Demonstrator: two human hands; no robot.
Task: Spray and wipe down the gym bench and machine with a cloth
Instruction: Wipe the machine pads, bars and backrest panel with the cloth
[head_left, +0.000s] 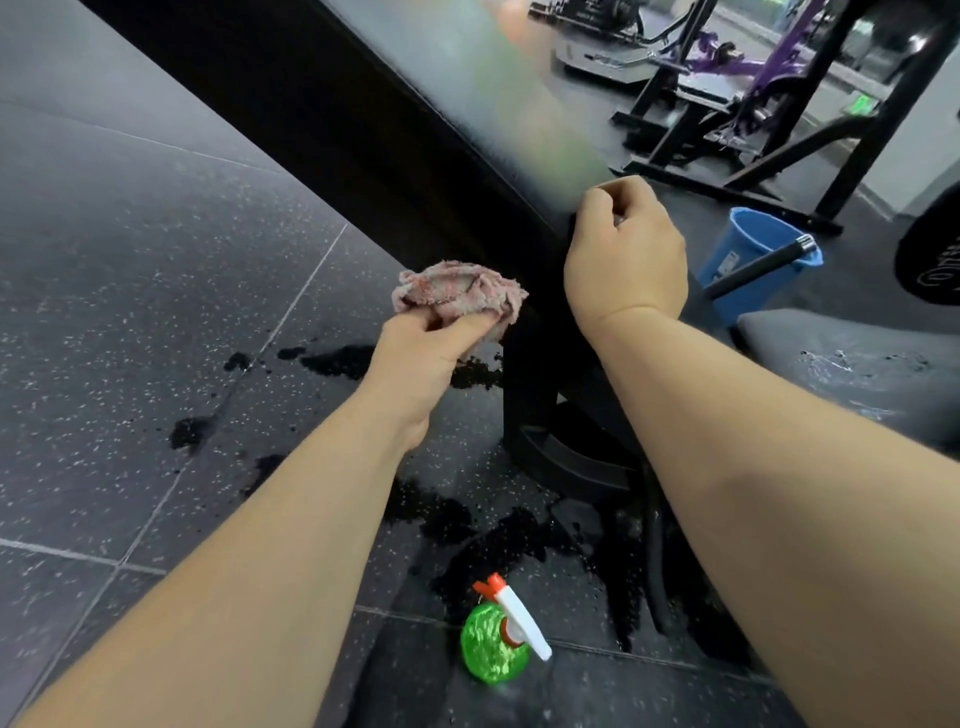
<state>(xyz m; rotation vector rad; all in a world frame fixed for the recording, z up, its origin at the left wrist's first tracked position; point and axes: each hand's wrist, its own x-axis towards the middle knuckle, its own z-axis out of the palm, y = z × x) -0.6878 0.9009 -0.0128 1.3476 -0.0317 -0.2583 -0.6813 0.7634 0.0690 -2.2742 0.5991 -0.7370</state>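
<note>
The left grip (431, 343), a bare hand, sits near the middle of the frame. Its thumb and fingers pinch a crumpled pink cloth (460, 288). The cloth bunches up above the fingers and touches the dark side of the long black bench pad (441, 62). This pad runs on a slant from the top of the frame down to the centre, and its upper face looks glossy and misted.

The right grip (626, 254) is just right of centre, with its fingers curled over the lower end of the bench pad and clasping its edge. The back of the hand faces the camera, so the fingertips are hidden.

Below the pad's end, a black frame post (535, 374) goes down to a rounded black foot on the floor (130, 234), which is dark speckled rubber laid in tiles. Dark wet patches (343, 361) spread across the floor around the post and down toward the bottom of the frame.

A green spray bottle (496, 642) with a white trigger head and an orange nozzle stands on the floor at lower centre, well apart from both hands.

At the right, a blue bucket (743, 249) stands on the floor, with a black handle (758, 267) tipped in silver lying across its rim. In front of the bucket, a grey seat pad (857, 358) shows wet streaks. A purple and black machine (727, 57) stands at the upper right.
</note>
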